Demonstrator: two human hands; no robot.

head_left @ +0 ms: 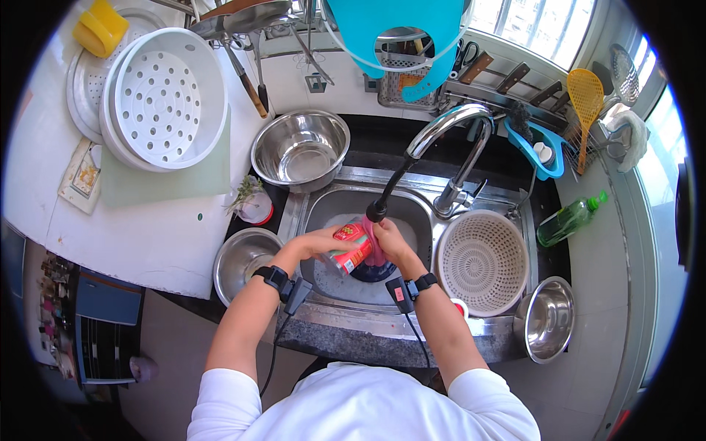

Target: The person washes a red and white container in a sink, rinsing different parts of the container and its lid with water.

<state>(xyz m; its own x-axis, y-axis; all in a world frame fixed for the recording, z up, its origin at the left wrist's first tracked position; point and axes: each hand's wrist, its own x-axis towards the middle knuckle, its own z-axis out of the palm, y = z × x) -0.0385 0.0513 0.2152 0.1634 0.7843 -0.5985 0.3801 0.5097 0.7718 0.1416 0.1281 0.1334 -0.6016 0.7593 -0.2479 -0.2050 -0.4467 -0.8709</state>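
My left hand [318, 243] is closed around a clear jar with a red label [351, 248], tilted over the sink. A pink cloth [375, 250] is gripped in my right hand [392, 242] and pressed to the jar's end; some of its fingers are hidden. Right above the cloth hangs the black spout end of the faucet [376, 212]. Below my hands, the steel sink basin [327, 209] holds cloudy, sudsy water. A dark round thing [373, 273] is partly visible under the cloth.
Right of the basin sits a beige colander [483, 263], with a steel bowl [544, 320] and a green bottle [570, 222] beyond. Steel bowls [301, 151] stand behind and left. A turquoise plastic item [401, 22] hangs overhead. White perforated baskets [165, 95] rest on the left counter.
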